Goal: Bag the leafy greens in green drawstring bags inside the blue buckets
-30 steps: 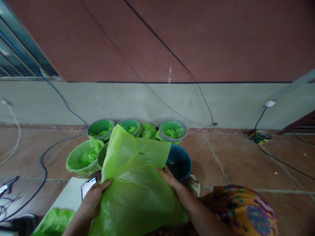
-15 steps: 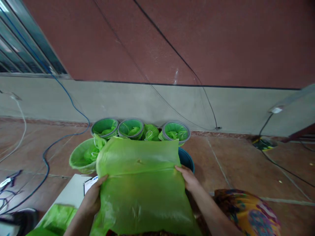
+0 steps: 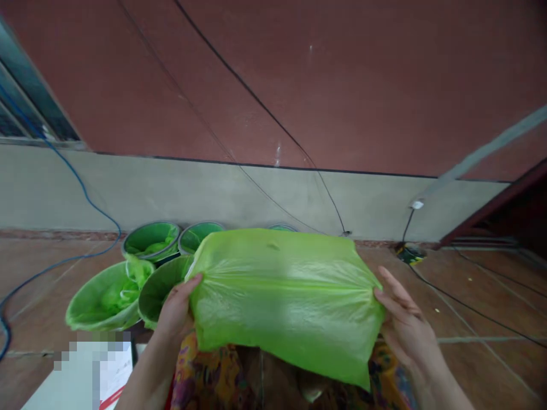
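A green plastic bag is stretched flat between my two hands, with a crease running across it from one grip to the other. My left hand pinches its left edge between thumb and fingers. On the opposite edge, my right hand has its thumb on the plastic, and its index finger points up and away. Below the bag shows patterned orange and purple cloth over my legs. Two bins lined with green bags stand just left of the bag: a light green bin and a darker one.
Along the wall stand more lined bins, partly hidden by the bag. A white surface at lower left carries a phone-like object, partly blurred out. A blue hose runs down the left side; a black cable crosses the floor at right.
The view has turned to the right. The bag is now pulled wide and taut, its lower edge lifted clear of my lap, and my hands are farther apart.
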Action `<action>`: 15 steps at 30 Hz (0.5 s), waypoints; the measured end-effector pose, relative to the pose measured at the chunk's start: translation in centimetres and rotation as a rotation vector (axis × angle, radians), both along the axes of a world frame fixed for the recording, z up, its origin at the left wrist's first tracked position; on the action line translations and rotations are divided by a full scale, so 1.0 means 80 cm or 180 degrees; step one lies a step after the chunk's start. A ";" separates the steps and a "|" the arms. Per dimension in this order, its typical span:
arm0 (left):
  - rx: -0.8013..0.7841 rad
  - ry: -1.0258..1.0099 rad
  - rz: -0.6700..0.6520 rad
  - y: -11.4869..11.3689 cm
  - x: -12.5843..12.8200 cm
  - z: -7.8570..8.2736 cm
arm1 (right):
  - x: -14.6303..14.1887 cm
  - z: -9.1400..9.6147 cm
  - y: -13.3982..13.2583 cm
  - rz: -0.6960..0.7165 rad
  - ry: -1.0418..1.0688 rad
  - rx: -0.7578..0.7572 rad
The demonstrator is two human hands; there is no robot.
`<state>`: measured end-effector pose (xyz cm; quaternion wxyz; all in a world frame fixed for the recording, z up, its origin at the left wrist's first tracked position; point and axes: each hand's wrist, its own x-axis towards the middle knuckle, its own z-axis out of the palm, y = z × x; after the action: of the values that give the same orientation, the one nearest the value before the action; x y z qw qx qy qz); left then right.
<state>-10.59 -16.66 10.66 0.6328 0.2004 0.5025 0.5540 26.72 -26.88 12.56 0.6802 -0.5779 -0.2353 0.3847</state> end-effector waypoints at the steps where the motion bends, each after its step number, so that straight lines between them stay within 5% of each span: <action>1: 0.0068 -0.0038 0.0081 0.004 0.005 0.002 | 0.004 -0.001 -0.002 -0.0150 0.0024 0.0046; 5: 0.0342 -0.0242 0.0368 0.017 0.024 0.013 | 0.015 -0.019 -0.004 -0.0311 0.0005 0.0092; 15: 0.1546 0.0136 0.0360 0.021 0.018 0.057 | 0.003 -0.025 -0.014 0.1127 -0.0118 -0.0294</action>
<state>-9.14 -15.00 15.19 0.5233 0.3298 0.3783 0.6887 27.00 -28.02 10.59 0.5701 -0.5651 -0.3279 0.4981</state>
